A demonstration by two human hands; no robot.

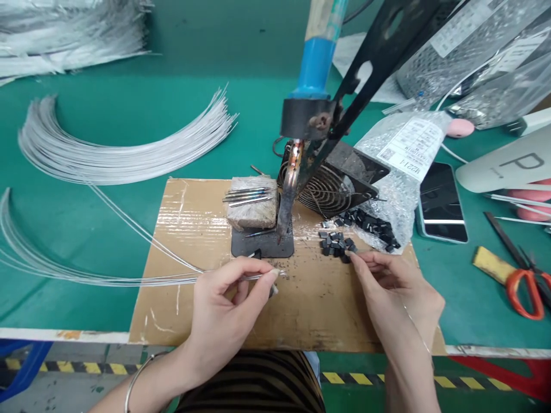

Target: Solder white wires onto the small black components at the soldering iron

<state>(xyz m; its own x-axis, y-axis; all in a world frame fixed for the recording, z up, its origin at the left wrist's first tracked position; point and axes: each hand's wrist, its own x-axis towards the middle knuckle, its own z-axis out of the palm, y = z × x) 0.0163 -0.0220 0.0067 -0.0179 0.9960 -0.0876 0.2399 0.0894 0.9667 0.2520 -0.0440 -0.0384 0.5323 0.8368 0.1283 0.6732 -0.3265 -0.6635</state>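
My left hand (241, 304) is closed in a pinch on a few thin white wires (172, 281), whose bare-looking tips stick out past the thumb. A small dark piece (272, 291) shows under those fingertips. My right hand (396, 292) has thumb and forefinger together at the near edge of a pile of small black rectangular parts (336, 244); whether a part is between them is hidden. Just beyond the left hand, a soldering iron (288, 195) with a blue handle points down from a black bracket (361, 69), its tip over a dark pad (262, 244).
A pale block (252, 209) carries several metal rods. Behind the iron sits a black fan (327, 183). A big bundle of white wires (129, 158) curves at left. On the right are a labelled plastic bag (396, 166), a phone (442, 201) and orange-handled scissors (525, 292). Cardboard (301, 321) covers the bench front.
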